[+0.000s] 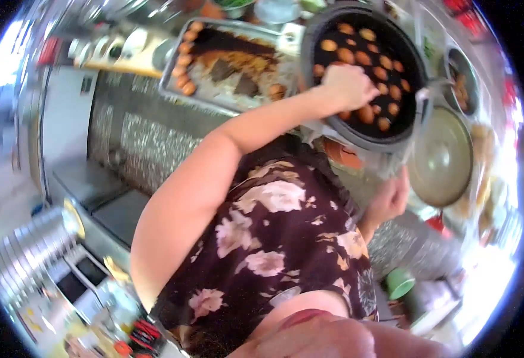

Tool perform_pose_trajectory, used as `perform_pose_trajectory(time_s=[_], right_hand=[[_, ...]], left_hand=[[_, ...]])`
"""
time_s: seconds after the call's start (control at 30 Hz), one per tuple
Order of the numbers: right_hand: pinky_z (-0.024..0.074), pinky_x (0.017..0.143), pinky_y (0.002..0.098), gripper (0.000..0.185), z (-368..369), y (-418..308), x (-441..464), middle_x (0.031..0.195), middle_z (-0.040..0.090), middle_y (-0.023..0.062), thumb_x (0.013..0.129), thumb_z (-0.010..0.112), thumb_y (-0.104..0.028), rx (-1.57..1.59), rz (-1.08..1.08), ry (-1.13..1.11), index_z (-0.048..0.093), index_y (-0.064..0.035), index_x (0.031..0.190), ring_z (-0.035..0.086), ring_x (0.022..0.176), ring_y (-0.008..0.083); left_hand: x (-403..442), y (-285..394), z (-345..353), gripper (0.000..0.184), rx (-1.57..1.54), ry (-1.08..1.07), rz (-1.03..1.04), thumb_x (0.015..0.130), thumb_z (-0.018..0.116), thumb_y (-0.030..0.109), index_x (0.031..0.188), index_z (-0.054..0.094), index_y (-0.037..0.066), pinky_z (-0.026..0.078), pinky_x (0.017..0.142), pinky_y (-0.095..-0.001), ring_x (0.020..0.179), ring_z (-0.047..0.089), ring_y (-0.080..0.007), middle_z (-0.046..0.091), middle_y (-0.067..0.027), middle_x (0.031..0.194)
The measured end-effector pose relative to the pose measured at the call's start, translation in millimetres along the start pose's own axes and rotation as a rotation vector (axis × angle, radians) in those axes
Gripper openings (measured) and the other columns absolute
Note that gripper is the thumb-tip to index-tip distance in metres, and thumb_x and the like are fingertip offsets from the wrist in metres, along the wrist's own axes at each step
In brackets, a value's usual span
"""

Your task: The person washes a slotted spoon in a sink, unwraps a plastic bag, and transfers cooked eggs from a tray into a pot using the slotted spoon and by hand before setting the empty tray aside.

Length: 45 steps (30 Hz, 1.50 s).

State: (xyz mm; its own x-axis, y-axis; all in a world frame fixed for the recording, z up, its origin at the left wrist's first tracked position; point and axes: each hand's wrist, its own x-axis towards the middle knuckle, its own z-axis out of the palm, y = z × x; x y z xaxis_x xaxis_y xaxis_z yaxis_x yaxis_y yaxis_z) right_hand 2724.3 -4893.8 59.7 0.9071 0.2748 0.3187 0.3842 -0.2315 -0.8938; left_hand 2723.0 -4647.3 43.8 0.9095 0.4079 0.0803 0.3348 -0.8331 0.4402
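A large black pot at the upper right holds dark liquid with several brown eggs in it. My left hand reaches over the pot, its fingers curled down among the eggs; what they grip is hidden. Lower right, beside the pot, my right hand is closed at the lower end of a sheet of clear plastic, which hangs past the pot's right rim. Left of the pot, a metal tray has brown eggs lined along its left side and dark, wet remains in it.
A round metal lid lies right of the pot, below a small metal bowl with brown pieces. White cups stand on a shelf at the upper left. Below right is a green container; stacked metal pans are at the lower left.
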Motion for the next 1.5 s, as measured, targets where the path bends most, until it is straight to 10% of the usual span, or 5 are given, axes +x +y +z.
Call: perform_pose_trajectory(time_s=[0.2, 0.4, 0.6, 0.93, 1.5], right_hand=[[0.0246, 0.042, 0.0172, 0.033, 34, -14, 35, 0.059, 0.040, -0.0039, 0.088, 0.042, 0.001, 0.184, 0.057, -0.058, 0.049, 0.0072, 0.119, 0.032, 0.048, 0.0025], [0.0215, 0.040, 0.0167, 0.034, 22, -18, 51, 0.057, 0.040, -0.0039, 0.089, 0.041, -0.001, 0.388, 0.226, -0.112, 0.047, 0.0061, 0.121, 0.030, 0.045, 0.0021], [0.0226, 0.040, 0.0172, 0.032, 28, -31, 52, 0.055, 0.037, -0.0056, 0.088, 0.044, -0.003, 0.359, 0.274, -0.110, 0.050, 0.0060, 0.118, 0.031, 0.044, 0.0019], [0.0303, 0.045, 0.0142, 0.033, 17, -15, 19, 0.068, 0.050, -0.0058, 0.083, 0.050, 0.005, 0.327, 0.344, -0.375, 0.056, 0.0011, 0.115, 0.040, 0.053, -0.0003], [0.0317, 0.050, 0.0133, 0.029, -16, 8, 27, 0.073, 0.055, -0.0049, 0.084, 0.052, 0.002, 0.265, 0.250, -0.279, 0.059, 0.0000, 0.112, 0.042, 0.057, -0.0002]], left_hand=[[-72, -128, -32, 0.020, -0.091, 0.645, -0.339, 0.076, 0.060, 0.028, 0.078, 0.060, 0.009, 0.050, 0.067, -0.0402, 0.082, 0.059, -0.0289, 0.057, -0.0119, 0.080], [-216, -291, 27, 0.040, 0.432, -0.052, -1.101, 0.073, 0.067, 0.020, 0.106, 0.048, 0.009, 0.050, 0.081, -0.0402, 0.103, 0.054, -0.0312, 0.048, -0.0162, 0.113], [-213, -313, 36, 0.050, 0.124, 0.228, -0.971, 0.067, 0.075, 0.023, 0.108, 0.050, 0.005, 0.049, 0.080, -0.0370, 0.091, 0.060, -0.0289, 0.052, -0.0141, 0.108], [-2, -40, -51, 0.037, -1.869, 0.012, -0.104, 0.089, 0.051, 0.008, 0.124, 0.043, -0.001, 0.051, 0.085, -0.0346, 0.100, 0.058, -0.0232, 0.053, -0.0126, 0.117], [43, 28, -11, 0.041, -2.257, -0.488, -0.838, 0.086, 0.044, 0.047, 0.089, 0.049, 0.007, 0.018, 0.032, -0.0176, 0.042, 0.031, -0.0069, 0.050, -0.0084, 0.072]])
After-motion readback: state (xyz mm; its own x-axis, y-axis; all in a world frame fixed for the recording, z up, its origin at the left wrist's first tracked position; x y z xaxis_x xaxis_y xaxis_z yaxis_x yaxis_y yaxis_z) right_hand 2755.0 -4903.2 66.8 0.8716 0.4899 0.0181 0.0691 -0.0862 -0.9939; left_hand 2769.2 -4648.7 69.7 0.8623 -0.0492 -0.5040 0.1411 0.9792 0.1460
